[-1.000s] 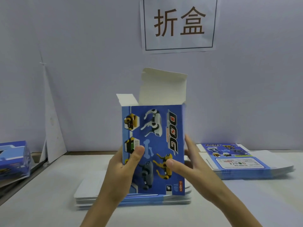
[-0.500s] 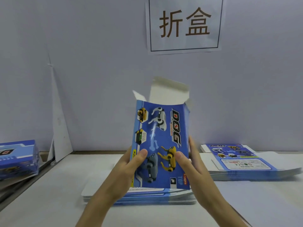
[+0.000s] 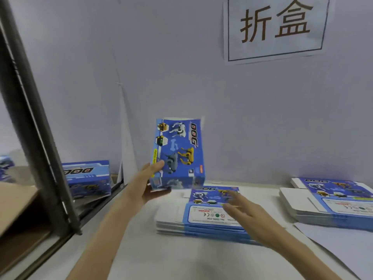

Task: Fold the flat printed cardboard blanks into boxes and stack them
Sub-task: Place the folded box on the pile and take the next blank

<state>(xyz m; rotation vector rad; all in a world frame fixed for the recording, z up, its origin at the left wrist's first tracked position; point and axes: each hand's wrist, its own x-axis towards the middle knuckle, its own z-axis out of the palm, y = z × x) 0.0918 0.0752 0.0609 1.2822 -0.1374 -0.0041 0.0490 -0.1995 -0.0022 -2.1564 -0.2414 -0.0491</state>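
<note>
The left hand (image 3: 150,182) grips the folded box (image 3: 178,152) by its lower corner, upright in the air, long axis vertical, top seemingly closed, beside the blank stack (image 3: 201,223) under the loosely spread, empty right hand (image 3: 244,215).

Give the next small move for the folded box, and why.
Probably the left hand carries the folded box leftward onto the finished box: its flaps look closed, and the right hand is off it, open above the flat blanks.

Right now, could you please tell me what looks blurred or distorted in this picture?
Head view: the right hand and the base of the folded blue printed cardboard box are motion-smeared; head view's wide lens bows the dark metal post; no glare.
</note>
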